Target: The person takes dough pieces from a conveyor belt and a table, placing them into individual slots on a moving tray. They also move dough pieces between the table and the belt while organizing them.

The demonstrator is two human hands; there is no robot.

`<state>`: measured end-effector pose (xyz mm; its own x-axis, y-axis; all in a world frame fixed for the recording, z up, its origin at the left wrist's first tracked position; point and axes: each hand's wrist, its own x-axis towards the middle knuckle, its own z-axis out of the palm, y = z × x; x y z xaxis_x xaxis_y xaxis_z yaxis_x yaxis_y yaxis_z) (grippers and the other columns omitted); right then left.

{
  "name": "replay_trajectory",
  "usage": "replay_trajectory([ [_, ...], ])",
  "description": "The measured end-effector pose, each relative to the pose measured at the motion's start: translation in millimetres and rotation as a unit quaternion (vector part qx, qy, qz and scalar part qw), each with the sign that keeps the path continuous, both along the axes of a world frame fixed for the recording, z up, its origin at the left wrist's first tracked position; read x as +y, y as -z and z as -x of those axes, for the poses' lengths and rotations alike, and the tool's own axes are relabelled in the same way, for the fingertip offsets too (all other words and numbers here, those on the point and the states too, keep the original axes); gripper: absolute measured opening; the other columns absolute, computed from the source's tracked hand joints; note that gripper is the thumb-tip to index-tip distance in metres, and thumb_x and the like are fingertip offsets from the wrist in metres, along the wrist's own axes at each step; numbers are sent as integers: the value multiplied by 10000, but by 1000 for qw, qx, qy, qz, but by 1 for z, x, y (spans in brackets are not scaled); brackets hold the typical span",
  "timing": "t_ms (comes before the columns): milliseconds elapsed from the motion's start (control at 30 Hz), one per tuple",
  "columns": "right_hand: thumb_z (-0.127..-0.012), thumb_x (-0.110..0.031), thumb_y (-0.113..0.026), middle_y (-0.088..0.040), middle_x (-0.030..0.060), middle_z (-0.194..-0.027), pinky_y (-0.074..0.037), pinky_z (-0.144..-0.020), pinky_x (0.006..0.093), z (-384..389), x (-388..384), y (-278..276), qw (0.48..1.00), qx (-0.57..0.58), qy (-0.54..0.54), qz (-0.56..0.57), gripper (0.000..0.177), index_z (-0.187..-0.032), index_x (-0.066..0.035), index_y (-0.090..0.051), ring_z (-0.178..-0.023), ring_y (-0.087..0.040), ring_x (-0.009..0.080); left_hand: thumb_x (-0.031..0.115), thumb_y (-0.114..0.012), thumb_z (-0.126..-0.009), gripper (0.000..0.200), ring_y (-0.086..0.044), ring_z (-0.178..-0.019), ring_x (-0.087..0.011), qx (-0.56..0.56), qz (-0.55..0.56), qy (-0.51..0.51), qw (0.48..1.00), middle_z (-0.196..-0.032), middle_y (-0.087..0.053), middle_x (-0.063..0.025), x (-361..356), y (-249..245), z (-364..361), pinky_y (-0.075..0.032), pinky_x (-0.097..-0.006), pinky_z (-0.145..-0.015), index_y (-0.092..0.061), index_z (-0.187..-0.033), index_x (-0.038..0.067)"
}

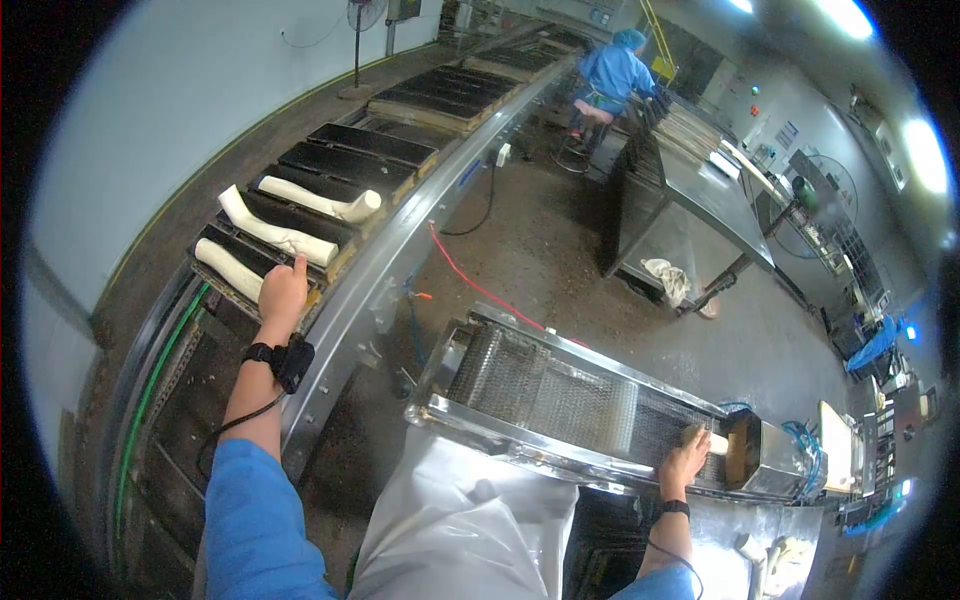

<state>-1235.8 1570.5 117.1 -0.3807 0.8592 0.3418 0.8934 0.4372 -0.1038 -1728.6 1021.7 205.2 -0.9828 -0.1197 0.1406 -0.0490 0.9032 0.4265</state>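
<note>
My left hand is at the near end of a long pale dough roll, its fingers curled round that end. This roll lies in a black loaf pan at the front of the row. Beside it, a second dough roll and a third dough roll rest in the neighbouring pans. Far to the right, my right hand reaches over a metal mesh belt. Its fingers are closed on another dough roll at the mouth of a metal housing; they partly hide that roll.
Several black pans continue along the conveyor, behind its steel side rail. A steel table stands back right, near a seated person in blue. More dough lies at lower right. A red hose crosses the floor.
</note>
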Motion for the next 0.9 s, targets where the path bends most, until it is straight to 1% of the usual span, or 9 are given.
replay_trajectory([
  [167, -790, 6, -535, -392, 96, -1469, -263, -1116, 550, 14, 7, 2, 995, -100, -9, 20, 595, -1366, -104, -434, -1399, -302, 333, 501, -325, -990, 702, -648, -825, -401, 34, -35, 27, 998, -782, -674, -227, -5, 5, 3, -486, -495, -802, -688, -685, -17],
  [300, -773, -67, -624, -537, 81, -1290, -248, -1116, 570, 11, 31, 32, 985, -126, -116, -25, 417, -1183, -117, -566, -1294, -438, 273, 514, -322, -988, 716, -649, -781, -395, 24, -97, 17, 995, -703, -664, -199, -7, 2, 0, -487, -490, -775, -679, -616, 17],
  [400, -795, -114, -624, -582, 81, -1207, -252, -1116, 566, 7, 9, -12, 962, -213, -168, 24, 352, -1145, -106, -588, -1253, -473, 284, 520, -314, -989, 730, -643, -745, -400, 42, -102, 17, 994, -661, -653, -183, -7, 0, -5, -484, -493, -747, -663, -565, 39],
  [567, -846, -201, -580, -586, 152, -1158, -431, -937, 571, 3, -23, -46, 975, -218, -46, 24, 249, -1039, -60, -647, -1141, -525, 355, 511, -302, -995, 710, -628, -761, -415, 29, -103, 15, 994, -733, -659, -203, -12, -12, -17, -473, -512, -728, -664, -640, 13],
  [700, -798, -171, -608, -595, 254, -1101, -500, -868, 492, 21, -17, -47, 970, -213, -116, 30, 272, -1035, -46, -651, -1070, -569, 412, 493, -312, -997, 635, -616, -852, -436, 3, -120, 3, 993, -886, -659, -239, -14, -15, -25, -463, -531, -745, -674, -830, -1],
  [767, -720, -171, -681, -678, 222, -935, -526, -750, 443, 51, -11, -82, 963, -13, -219, 154, 375, -1073, -51, -644, -827, -650, 414, 488, -309, -998, 632, -618, -865, -438, 5, -117, 3, 993, -893, -661, -242, -17, -20, -29, -468, -529, -757, -683, -842, 3],
  [800, -741, -176, -722, -701, 181, -924, -531, -705, 401, 66, -8, -97, 974, -14, -208, 90, 408, -1121, -54, -634, -808, -680, 317, 484, -307, -999, 630, -619, -877, -440, 7, -115, 9, 993, -900, -663, -244, -17, -21, -32, -473, -528, -769, -692, -855, 7],
  [833, -783, -127, -694, -701, 118, -862, -531, -677, 384, 84, -10, -122, 925, 171, -308, 145, 325, -1081, -13, -632, -757, -668, 249, 484, -307, -999, 630, -619, -877, -440, 6, -114, 6, 993, -900, -663, -244, -18, -22, -36, -473, -528, -769, -692, -855, 7],
  [900, -846, -171, -670, -680, 92, -886, -524, -609, 316, 120, -29, -197, 878, 261, -276, 290, 216, -986, -10, -634, -790, -651, 170, 473, -308, -998, 623, -618, -872, -444, 24, -112, 13, 993, -890, -663, -249, -19, -24, -40, -470, -530, -775, -693, -860, 4],
])
